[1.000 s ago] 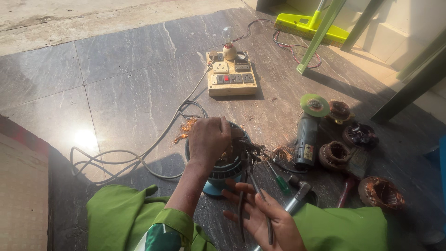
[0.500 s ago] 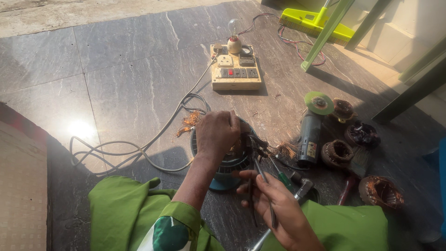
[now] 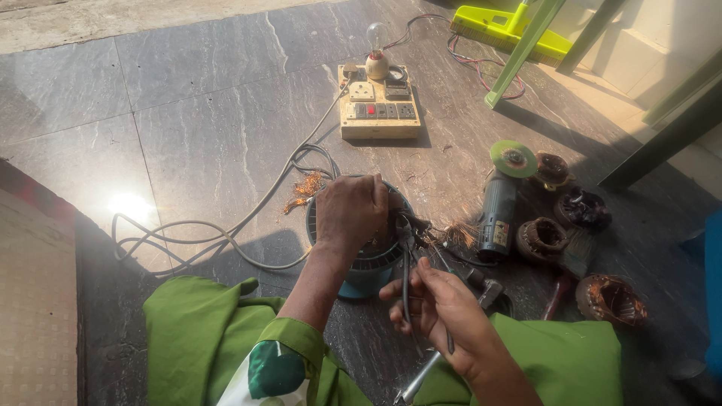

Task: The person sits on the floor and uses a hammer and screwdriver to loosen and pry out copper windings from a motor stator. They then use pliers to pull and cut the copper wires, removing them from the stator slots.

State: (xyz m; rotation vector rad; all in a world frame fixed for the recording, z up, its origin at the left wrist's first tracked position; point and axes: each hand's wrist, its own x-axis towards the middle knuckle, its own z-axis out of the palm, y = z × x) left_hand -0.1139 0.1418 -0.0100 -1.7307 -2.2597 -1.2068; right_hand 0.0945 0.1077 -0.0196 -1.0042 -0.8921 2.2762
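We clamp the left hand [image 3: 350, 213] over the round motor housing [image 3: 366, 259] on the floor, right hand [image 3: 438, 310] gripping pliers [image 3: 407, 259] at its rim; best pull steadily.

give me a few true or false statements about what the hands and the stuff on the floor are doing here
1. The left hand rests on top of the round motor housing. True.
2. The right hand holds a paintbrush. False: it holds pliers whose tips reach into the housing.
3. A bulb stands on the switch board. True.
4. The angle grinder lies left of the housing. False: it lies to the right.
5. The grey cable hangs in the air. False: it lies looped on the floor.
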